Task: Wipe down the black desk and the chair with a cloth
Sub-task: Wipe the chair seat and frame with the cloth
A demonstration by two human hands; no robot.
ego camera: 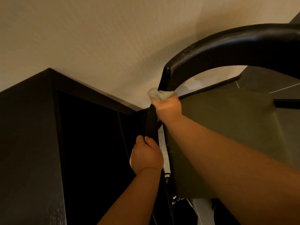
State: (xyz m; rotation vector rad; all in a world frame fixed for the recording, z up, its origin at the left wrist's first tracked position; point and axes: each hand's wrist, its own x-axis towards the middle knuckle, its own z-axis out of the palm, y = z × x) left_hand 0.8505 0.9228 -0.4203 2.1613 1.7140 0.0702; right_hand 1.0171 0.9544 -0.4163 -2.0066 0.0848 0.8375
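Note:
A black chair (227,44) fills the right of the view, its curved top rail arching to the right edge and its left upright running down the middle. My right hand (168,106) grips a pale grey cloth (159,94) wrapped against that upright, just under the corner of the rail. Lower on the same upright, my left hand (146,155) holds the black post with curled fingers. The chair's olive-green seat or back pad (219,127) lies behind my right forearm. The black desk (30,127) stands at the left, showing a side panel and a dark opening.
A cream textured wall (97,38) rises behind the desk and chair. A black ledge or skirting (211,87) runs along the wall behind the chair. Grey floor and a small black-and-white item (176,199) show at the bottom centre.

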